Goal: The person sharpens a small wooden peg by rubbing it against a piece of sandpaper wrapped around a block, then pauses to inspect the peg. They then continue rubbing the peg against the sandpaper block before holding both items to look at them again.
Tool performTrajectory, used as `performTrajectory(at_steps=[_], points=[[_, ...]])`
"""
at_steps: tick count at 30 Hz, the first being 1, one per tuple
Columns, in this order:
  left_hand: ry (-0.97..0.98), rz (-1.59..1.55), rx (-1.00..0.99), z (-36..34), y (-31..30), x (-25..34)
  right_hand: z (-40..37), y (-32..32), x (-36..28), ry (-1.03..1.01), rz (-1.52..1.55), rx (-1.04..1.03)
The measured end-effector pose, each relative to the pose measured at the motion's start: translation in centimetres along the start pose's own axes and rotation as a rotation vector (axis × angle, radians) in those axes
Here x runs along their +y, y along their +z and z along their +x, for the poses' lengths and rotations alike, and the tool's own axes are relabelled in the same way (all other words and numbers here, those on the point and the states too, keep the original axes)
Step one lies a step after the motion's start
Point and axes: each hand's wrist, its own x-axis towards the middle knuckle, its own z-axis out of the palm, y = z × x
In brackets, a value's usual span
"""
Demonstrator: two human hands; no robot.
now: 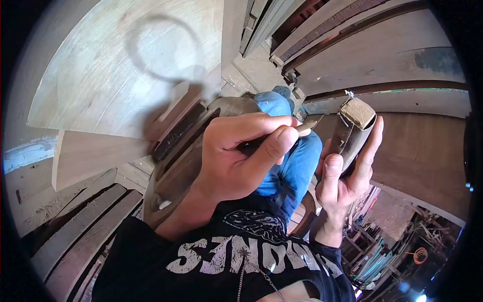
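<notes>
Near the middle, my left hand (251, 151) pinches a small pointed tool (308, 126) between thumb and fingers, its thin tip directed right. My right hand (347, 173) is wrapped round a dark, worn block-shaped object (351, 138), held upright, with a tan, rough top face (358, 112). A frayed thread or wire sticks out at its upper left corner. The tool's tip is a short way left of the block, apart from it.
A large pale board (126, 65) stands at the upper left. Wooden planks (90, 221) lie lower left, and more boards (377, 55) are at the upper right. Jeans-clad legs (299, 166) are below the hands. Cluttered sticks and an orange coil (419, 255) appear lower right.
</notes>
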Motion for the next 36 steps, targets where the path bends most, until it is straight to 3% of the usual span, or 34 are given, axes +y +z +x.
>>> performTrajectory(at_steps=[13,23,32,36], points=[[-0.017,0.016,0.031,0.0,0.2,0.0,-0.3,-0.4,-0.9,-0.01,0.014,-0.08],[-0.023,0.008,0.065,0.1,0.2,0.0,0.8,0.2,-0.8,-0.262,0.033,-0.047],[0.018,0.109,0.031,0.4,-0.2,0.0,-0.4,0.1,-1.2,-0.084,-0.017,-0.054],[-0.029,0.15,0.025,0.4,-0.2,0.0,-0.5,0.6,-0.9,-0.158,-0.216,0.014]])
